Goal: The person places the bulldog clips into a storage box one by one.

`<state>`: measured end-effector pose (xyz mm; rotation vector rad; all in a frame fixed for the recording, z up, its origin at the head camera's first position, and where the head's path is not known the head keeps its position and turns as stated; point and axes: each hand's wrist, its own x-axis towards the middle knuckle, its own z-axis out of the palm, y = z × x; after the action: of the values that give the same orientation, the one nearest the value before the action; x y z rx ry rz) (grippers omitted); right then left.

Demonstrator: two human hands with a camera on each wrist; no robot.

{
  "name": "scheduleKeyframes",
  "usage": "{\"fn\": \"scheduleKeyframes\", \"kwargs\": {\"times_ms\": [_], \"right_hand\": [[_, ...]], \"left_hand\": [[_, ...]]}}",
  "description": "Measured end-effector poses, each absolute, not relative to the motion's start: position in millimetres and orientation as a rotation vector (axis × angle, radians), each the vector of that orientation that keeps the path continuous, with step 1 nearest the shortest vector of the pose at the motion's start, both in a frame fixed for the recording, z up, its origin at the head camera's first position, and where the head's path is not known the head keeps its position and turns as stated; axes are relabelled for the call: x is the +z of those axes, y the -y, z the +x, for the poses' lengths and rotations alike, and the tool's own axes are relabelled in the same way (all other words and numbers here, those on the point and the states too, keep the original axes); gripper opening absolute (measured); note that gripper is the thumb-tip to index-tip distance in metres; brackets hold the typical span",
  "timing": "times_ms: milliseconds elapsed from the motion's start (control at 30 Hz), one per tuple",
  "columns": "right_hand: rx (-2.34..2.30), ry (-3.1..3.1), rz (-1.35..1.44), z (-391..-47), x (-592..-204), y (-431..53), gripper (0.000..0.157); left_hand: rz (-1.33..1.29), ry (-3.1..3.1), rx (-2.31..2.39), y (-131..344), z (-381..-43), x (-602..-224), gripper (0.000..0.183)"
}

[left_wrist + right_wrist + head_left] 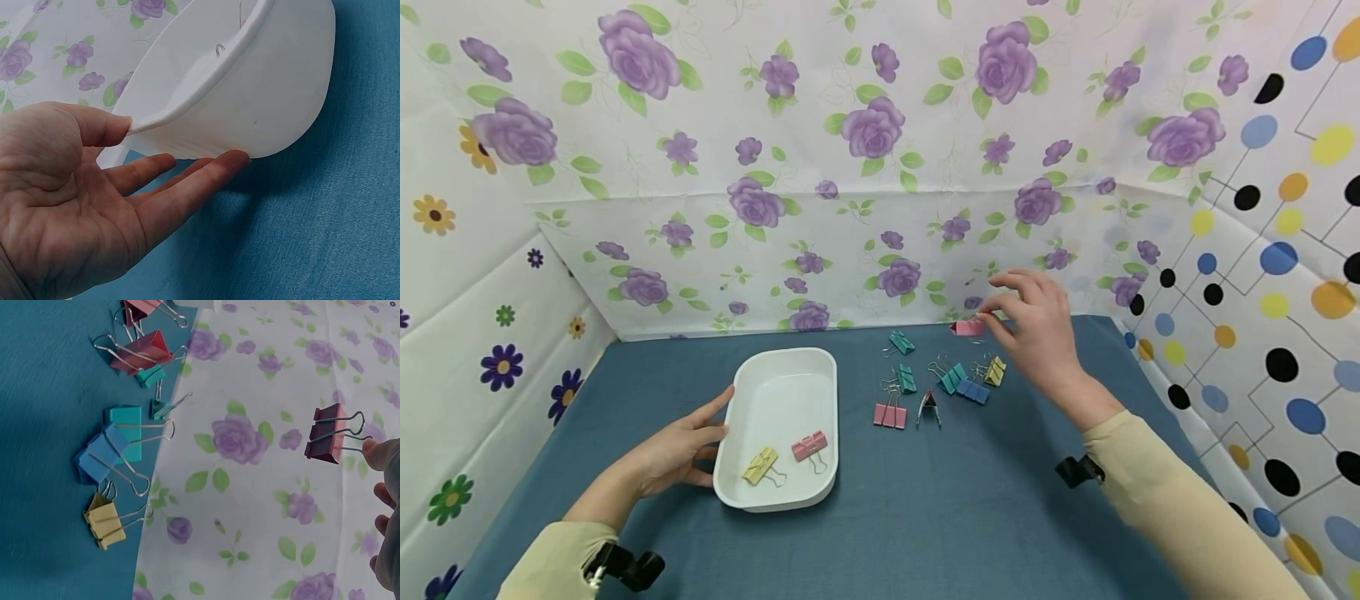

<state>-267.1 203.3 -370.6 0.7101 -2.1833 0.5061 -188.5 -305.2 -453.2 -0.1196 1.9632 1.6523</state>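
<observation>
The right hand has thumb and fingertip closed lightly on the wire end of the raised pink binder clip, which hangs near the floral backdrop at the far edge of the blue cloth. A pinch this small leaves the body free to swing, so a firm squeeze and a slow, level path should serve best, high enough to miss the wires of the teal clip, blue clip and nearby yellow clip. The left hand holds the side of the white tray, thumb at the rim, fingers spread below; even, gentle pressure there should avoid tipping it.
</observation>
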Motion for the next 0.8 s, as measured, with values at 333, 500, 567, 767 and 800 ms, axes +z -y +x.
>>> {"fn": "scheduleKeyframes", "kwargs": {"times_ms": [333,500,567,767,800], "right_hand": [[0.529,2.166,0.74,-269,-371,-186,0.008],[0.537,2.156,0.765,-270,-370,-176,0.008],[0.542,2.156,0.768,-270,-370,-172,0.008],[0.549,2.158,0.772,-271,-370,-163,0.007],[0.549,2.157,0.773,-271,-370,-162,0.007]], "left_hand": [[-0.127,-1.963,1.646,305,-189,-453,0.07],[-0.128,-1.959,1.65,305,-189,-453,0.07],[-0.128,-1.96,1.651,305,-189,-454,0.07],[-0.127,-1.966,1.647,305,-189,-454,0.069],[-0.127,-1.966,1.646,305,-189,-454,0.069]]}}
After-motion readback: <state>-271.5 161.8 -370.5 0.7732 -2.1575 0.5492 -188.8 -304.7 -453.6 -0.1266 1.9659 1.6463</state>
